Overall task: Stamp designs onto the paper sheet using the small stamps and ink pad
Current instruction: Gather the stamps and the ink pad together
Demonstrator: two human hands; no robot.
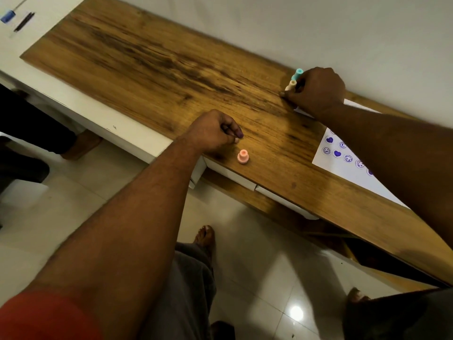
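A white paper sheet [343,165] lies on the right of the wooden tabletop [159,60], printed with purple hearts and smiley faces and partly covered by my right forearm. My right hand [318,90] rests near the wall, fingers closed around a teal stamp [297,73] and a cream stamp [291,85]. A pink stamp [243,157] stands upright near the front edge. My left hand [212,132] hovers just behind it, fingers curled, fingertips stained purple, holding nothing that I can see. No ink pad shows.
A white wall runs along the table's back edge. At the far left a white surface carries a blue object [7,16] and a dark pen [24,21]. Below the table edge are glossy floor tiles, white drawers [230,176] and my bare feet.
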